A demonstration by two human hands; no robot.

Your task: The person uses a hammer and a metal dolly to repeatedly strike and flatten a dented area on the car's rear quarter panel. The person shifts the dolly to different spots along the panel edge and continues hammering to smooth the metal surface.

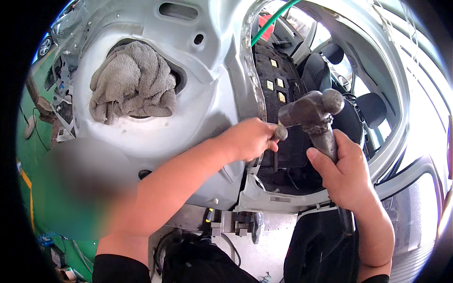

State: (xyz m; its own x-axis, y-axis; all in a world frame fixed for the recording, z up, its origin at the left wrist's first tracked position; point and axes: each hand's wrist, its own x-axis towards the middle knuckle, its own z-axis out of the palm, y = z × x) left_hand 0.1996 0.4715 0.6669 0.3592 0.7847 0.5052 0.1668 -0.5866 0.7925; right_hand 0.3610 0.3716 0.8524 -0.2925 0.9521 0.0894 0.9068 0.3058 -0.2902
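My left hand (255, 139) grips a short round metal bar (281, 133), like a punch or chisel, at the seam flange (258, 108) along the bare car body's opening. My right hand (344, 172) is closed round the handle of a dark steel ball-peen hammer (309, 108), whose head is raised just above and right of the bar, apart from it. A grey crumpled cloth (130, 82) fills a hole in the pale grey wheel-well panel (198, 108) on the left.
Car interior shows through the opening, with dark seats (316, 70) and floor lining (278, 66). A green hose (269, 23) crosses the upper edge. Green floor (35, 118) with cables is at the left; metal stand parts (229, 221) sit below the sill. A blurred patch covers the lower left.
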